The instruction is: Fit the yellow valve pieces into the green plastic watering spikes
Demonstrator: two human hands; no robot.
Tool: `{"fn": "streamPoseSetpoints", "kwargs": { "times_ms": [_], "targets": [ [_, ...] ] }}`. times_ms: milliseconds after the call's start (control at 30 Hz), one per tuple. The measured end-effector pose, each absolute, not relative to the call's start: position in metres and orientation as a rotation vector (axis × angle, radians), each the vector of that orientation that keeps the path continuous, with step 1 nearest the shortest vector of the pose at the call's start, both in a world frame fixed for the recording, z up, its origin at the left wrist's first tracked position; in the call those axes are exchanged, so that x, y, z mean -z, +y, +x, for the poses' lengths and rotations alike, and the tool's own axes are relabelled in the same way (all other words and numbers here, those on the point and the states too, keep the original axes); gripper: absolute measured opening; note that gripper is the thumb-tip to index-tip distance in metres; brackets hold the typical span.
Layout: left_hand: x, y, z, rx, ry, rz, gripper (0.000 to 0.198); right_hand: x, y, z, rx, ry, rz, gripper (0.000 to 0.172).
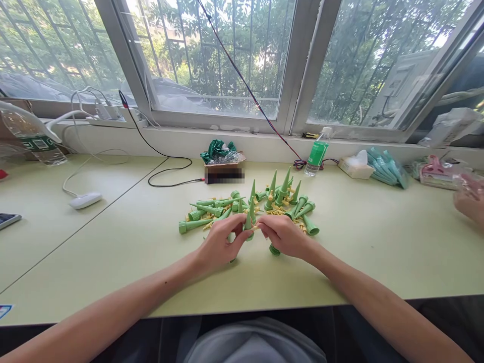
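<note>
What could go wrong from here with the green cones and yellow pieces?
The small yellow piece pinched by the right hand could slip and get lost among the loose yellow pieces.
The upright green cones stand just beyond both hands, so a stray knuckle might topple one.

Just below frame centre, we hold a green cone (248,223) nearly upright. A small yellow piece (255,228) sits just right.
</note>
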State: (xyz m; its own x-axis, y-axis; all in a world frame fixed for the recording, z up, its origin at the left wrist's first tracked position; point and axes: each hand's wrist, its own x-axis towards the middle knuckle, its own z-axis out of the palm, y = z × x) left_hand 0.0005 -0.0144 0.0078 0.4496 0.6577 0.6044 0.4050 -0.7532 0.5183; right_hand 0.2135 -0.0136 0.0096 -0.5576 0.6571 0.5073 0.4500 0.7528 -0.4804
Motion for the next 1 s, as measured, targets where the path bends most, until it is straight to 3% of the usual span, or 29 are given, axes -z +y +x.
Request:
{"fn": "streamPoseSetpoints", "kwargs": {
  "times_ms": [500, 567, 667, 800, 1000],
  "targets": [
    [-0.0064, -0.0158, 0.0013, -1.169, 0.887, 2.445, 0.009, -0.0060, -0.0128, 0.2117, -0.359, -2.243, -0.894, 0.033],
    [-0.0062, -0.0152, 0.0014, -1.180, 0.929, 2.437, 0.008, -0.0068, -0.0136, 0.2114, -0.383, -2.196, -0.899, 0.031],
    [-0.0063, -0.0137, 0.0016, -1.192, 0.995, 2.369, 0.006, -0.0063, -0.0136, 0.2119, -0.440, -2.123, -0.879, 0.012],
    [-0.0069, -0.0123, 0.0013, -1.205, 1.022, 2.236, 0.007, -0.0027, -0.0112, 0.2135, -0.440, -2.123, -0.821, 0.021],
    [-0.0060, -0.0119, 0.0007, -1.177, 0.997, 2.176, 0.008, -0.0011, -0.0075, 0.2133, -0.340, -2.139, -0.793, 0.015]
  ]
}}
